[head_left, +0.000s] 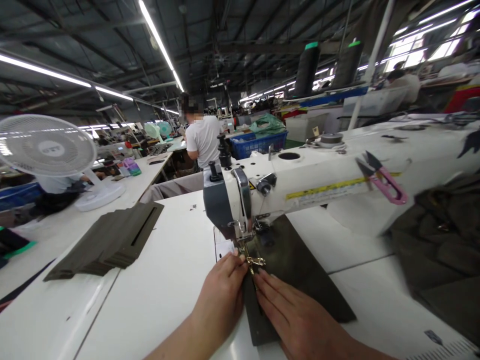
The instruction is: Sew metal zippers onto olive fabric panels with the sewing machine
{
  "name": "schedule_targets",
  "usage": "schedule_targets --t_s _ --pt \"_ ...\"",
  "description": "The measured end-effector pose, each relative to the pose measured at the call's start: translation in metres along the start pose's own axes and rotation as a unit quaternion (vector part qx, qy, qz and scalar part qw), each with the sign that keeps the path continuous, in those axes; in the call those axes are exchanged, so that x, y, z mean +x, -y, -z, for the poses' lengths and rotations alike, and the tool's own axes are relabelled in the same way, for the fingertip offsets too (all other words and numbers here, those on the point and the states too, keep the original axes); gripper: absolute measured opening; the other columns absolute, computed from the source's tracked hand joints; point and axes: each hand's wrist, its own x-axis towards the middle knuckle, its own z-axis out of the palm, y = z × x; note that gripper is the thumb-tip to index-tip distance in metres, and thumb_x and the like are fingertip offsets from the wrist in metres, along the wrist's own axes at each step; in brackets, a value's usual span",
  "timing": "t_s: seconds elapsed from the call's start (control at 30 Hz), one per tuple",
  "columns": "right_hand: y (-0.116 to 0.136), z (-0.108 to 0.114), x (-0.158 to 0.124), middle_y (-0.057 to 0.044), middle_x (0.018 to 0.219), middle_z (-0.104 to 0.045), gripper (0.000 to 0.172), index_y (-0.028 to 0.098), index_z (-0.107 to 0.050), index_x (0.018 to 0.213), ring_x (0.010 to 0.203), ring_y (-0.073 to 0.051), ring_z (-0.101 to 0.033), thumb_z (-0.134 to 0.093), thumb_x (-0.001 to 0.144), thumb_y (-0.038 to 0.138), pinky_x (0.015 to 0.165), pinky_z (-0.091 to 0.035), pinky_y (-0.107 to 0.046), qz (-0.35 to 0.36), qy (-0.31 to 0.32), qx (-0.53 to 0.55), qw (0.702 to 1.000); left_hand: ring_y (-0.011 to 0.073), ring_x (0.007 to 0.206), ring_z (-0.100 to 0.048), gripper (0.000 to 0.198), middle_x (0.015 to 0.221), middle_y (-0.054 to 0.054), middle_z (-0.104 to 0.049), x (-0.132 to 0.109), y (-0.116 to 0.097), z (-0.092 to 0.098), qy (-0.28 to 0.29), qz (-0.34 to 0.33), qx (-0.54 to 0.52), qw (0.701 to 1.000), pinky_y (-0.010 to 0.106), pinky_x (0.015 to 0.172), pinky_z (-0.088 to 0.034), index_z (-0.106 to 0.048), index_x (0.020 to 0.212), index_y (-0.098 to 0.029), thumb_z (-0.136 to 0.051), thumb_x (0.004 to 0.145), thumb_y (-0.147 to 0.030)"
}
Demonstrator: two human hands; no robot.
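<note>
Strip lights (160, 43) line a dark beamed ceiling (247, 30), bright windows (408, 51) at far right.

Light: long white fluorescent tubes (161, 42), upper left, clipped to pure white; bright paned windows (408, 54), upper right, also overexposed. Dark metal-beamed roof (247, 30) is dim. Glossy white tabletop (168, 250) shows a glare streak, bottom centre. Gold metal zipper pull (257, 261) glints. Dark olive fabric heap (442, 250), right edge: blurred. Round white plastic fan (48, 145), left edge: stretched wide. Pixelated patch, upper centre-left.

Dark panel (307, 275), flat on table (150, 280); gold zipper pull (257, 261) atop.
</note>
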Motion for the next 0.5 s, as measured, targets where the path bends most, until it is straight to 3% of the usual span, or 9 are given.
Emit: schedule_targets --t_s 0.17,0.3,0.4,0.5 --pt "-0.004 -0.003 0.006 -0.016 0.109 -0.062 0.036 0.004 -0.065 0.099 0.105 -0.025 -0.056 -0.037 0.077 0.006 0.090 -0.048 -0.032 -0.010 -0.006 0.010 1.000 0.0202 0.085 -0.059 0.026 0.091 0.010 -0.058 0.004 0.002 -0.003 0.004 0.035 -0.033 0.999 0.034 0.076 -0.054 -0.057 0.093 -0.015 -0.039 0.078 -0.005" --pt "-0.008 0.008 0.013 -0.018 0.111 -0.061 0.038 0.004 -0.063 0.103 0.106 -0.027 -0.055 -0.041 0.076 0.021 0.089 -0.047 -0.034 -0.010 0.021 0.080 0.996 0.0194 0.080 -0.058 0.023 0.086 0.009 -0.055 0.006 0.003 -0.002 0.025 0.073 -0.053 0.996 0.032 0.071 -0.053 -0.058 0.090 -0.015 -0.039 0.080 -0.007" --pt "-0.015 0.022 0.027 -0.012 0.099 -0.066 0.032 0.012 -0.063 0.099 0.092 -0.022 -0.061 -0.041 0.079 0.024 0.082 -0.049 -0.031 -0.116 0.026 0.173 0.978 0.0196 0.078 -0.056 0.024 0.086 0.008 -0.054 0.007 0.003 -0.001 0.044 0.090 -0.050 0.994 0.032 0.068 -0.052 -0.059 0.088 -0.015 -0.040 0.077 -0.005" --pt "-0.028 0.029 0.049 -0.006 0.084 -0.066 0.024 0.018 -0.062 0.085 0.077 -0.019 -0.061 -0.041 0.084 0.028 0.070 -0.049 -0.029 -0.248 0.083 0.234 0.936 0.0209 0.082 -0.055 0.032 0.089 0.009 -0.053 0.006 0.004 0.000 0.053 0.095 -0.035 0.993 0.034 0.072 -0.051 -0.059 0.088 -0.015 -0.040 0.068 0.001"
